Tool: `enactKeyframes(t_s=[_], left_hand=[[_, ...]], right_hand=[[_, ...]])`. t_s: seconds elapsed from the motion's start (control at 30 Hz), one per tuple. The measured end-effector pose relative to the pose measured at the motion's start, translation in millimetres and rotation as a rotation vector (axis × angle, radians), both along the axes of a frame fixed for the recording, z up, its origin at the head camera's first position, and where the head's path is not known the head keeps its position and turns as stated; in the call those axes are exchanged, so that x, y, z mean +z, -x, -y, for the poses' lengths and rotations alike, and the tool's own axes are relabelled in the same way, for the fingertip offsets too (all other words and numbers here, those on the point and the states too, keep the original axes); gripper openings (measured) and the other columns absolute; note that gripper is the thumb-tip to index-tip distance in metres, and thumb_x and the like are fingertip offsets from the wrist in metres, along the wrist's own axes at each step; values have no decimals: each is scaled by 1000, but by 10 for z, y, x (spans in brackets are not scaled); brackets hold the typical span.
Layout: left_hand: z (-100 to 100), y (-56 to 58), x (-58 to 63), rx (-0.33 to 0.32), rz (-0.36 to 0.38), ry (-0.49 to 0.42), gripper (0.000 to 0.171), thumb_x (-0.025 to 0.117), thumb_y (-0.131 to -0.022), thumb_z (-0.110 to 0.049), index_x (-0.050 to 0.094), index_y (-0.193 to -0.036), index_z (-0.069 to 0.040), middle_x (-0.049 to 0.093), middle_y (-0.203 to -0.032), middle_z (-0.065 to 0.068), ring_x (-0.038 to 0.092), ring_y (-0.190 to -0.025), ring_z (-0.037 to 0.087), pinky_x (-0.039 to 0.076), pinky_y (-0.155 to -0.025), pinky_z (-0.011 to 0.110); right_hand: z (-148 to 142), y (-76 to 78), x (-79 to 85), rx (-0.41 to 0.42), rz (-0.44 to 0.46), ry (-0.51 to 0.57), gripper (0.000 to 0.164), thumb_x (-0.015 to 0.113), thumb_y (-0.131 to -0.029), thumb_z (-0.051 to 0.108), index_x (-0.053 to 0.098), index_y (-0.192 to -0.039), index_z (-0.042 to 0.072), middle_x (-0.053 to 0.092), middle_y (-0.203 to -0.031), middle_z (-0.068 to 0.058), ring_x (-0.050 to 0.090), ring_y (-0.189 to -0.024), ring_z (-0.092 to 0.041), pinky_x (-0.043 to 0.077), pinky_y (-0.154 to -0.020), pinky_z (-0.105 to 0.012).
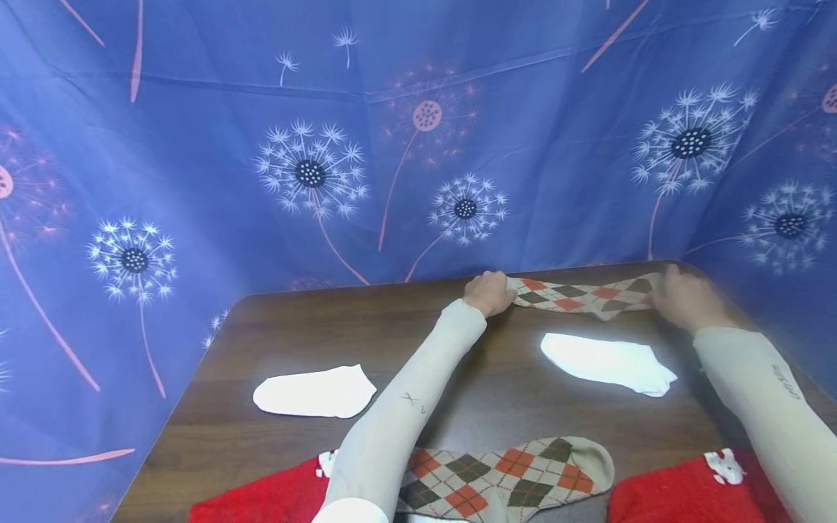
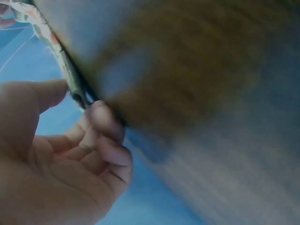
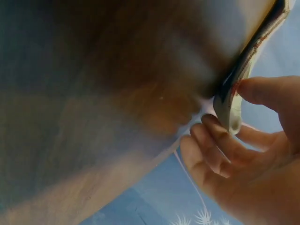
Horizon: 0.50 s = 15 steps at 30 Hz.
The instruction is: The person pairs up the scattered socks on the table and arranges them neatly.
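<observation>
An argyle sock (image 1: 582, 296) in beige, orange and dark green lies stretched out along the far edge of the table. My left hand (image 1: 489, 293) pinches its left end; in the left wrist view the thumb and fingers (image 2: 110, 157) meet at the sock's edge. At the other end, my right hand (image 1: 689, 298) holds the sock's beige tip, a little blurred in the head view. The right wrist view has the thumb (image 3: 262, 91) against one face of the sock (image 3: 234, 110), with the fingers curled behind it.
White socks lie flat on the brown table (image 1: 294, 327), one at left (image 1: 314, 392) and one at right (image 1: 608, 361). Near me are another argyle sock (image 1: 503, 476), a red fuzzy sock (image 1: 268, 497) and a second red one (image 1: 680, 494). A blue dandelion cloth (image 1: 216, 145) hangs behind.
</observation>
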<state>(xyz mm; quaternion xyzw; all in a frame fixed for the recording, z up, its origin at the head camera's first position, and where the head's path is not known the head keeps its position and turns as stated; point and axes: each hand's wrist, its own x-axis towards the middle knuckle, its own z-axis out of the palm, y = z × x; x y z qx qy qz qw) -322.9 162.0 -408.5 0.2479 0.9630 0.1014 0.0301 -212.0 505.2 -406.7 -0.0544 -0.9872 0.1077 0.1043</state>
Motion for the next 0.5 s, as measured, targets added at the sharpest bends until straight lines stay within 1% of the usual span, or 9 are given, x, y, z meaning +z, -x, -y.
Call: enactKeyframes(t_s=[0.03, 0.1, 0.17, 0.2, 0.3, 0.33, 0.4, 0.5], left_hand=[[-13, 5, -10, 4, -10, -1, 30, 57, -98, -40, 65, -87, -14, 68, -88, 1, 62, -72, 16, 51, -62, 33], [-32, 16, -23, 11, -18, -8, 24, 60, -97, -36, 67, -92, -14, 70, -94, 1, 63, -75, 16, 52, -63, 34], [-46, 18, -18, 10, -8, -13, 19, 61, -98, -31, 68, -98, -14, 70, -99, 2, 64, -78, 17, 52, -63, 34], [-51, 19, -12, 12, -2, -17, 18, 60, -98, -30, 68, -101, -14, 70, -102, 2, 64, -79, 17, 52, -63, 34], [-56, 12, 12, 10, 21, -14, 17, 59, -99, -26, 68, -107, -14, 70, -107, 2, 62, -80, 16, 51, -63, 34], [-57, 7, 18, 11, 29, -10, 17, 59, -99, -25, 67, -108, -14, 70, -108, 2, 62, -81, 16, 50, -63, 33], [-55, -4, 22, 9, 45, 2, 16, 57, -100, -25, 67, -107, -14, 70, -108, 2, 61, -80, 16, 50, -64, 33], [-37, -3, 34, 11, 77, -2, 15, 55, -100, -24, 66, -101, -13, 69, -107, 2, 61, -82, 17, 50, -66, 34]], right_hand=[[-9, -3, 13, 7, 17, 3, 50, 64, -90, 19, 44, -109, -22, 53, -92, -45, 53, -83, -63, 42, -74, -71], [-15, -7, 45, 9, 65, 14, 44, 61, -92, 17, 47, -110, -21, 55, -95, -44, 54, -86, -63, 42, -75, -71], [-13, 4, 76, 6, 92, 16, 38, 61, -91, 15, 53, -108, -18, 56, -100, -44, 55, -88, -63, 43, -75, -72], [-6, 13, 94, 7, 107, 14, 34, 61, -91, 14, 56, -106, -16, 58, -100, -43, 56, -87, -62, 44, -74, -71], [9, 60, 143, 19, 156, 1, 22, 62, -87, 11, 60, -92, -10, 62, -87, -36, 60, -77, -57, 47, -67, -68], [10, 75, 154, 22, 171, 0, 20, 64, -84, 11, 61, -89, -8, 63, -84, -33, 60, -75, -55, 47, -66, -67], [-3, 96, 162, 20, 206, 6, 19, 66, -82, 13, 61, -84, -5, 63, -80, -29, 61, -73, -51, 48, -65, -66], [-27, 118, 150, -4, 199, 23, 28, 71, -80, 18, 61, -87, -8, 62, -85, -34, 60, -77, -56, 47, -67, -68]])
